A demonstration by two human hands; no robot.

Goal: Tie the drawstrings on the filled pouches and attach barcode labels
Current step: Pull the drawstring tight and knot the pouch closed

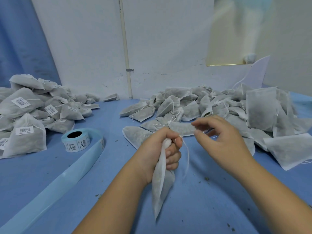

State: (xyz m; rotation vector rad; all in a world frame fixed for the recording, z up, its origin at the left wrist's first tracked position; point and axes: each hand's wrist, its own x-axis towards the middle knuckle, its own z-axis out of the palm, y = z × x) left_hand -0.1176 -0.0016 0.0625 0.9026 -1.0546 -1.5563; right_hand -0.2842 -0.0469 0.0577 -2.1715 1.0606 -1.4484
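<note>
My left hand (159, 149) grips the gathered neck of a white filled pouch (161, 188), whose body hangs down toward the blue table (211, 200). A thin white drawstring (187, 156) trails from the neck to the right of my fist. My right hand (221, 137) hovers just right of the neck with fingers curled; its fingertips are blurred, and whether they pinch the string I cannot tell. A roll of barcode labels (76, 141) lies to the left, and its blue backing strip (55, 188) runs toward me.
A heap of unlabeled pouches with loose strings (219, 107) fills the right back of the table. Pouches bearing barcode labels (30, 112) are piled at the left. A white wall with a pipe (125, 56) stands behind. Small crumbs dot the tablecloth.
</note>
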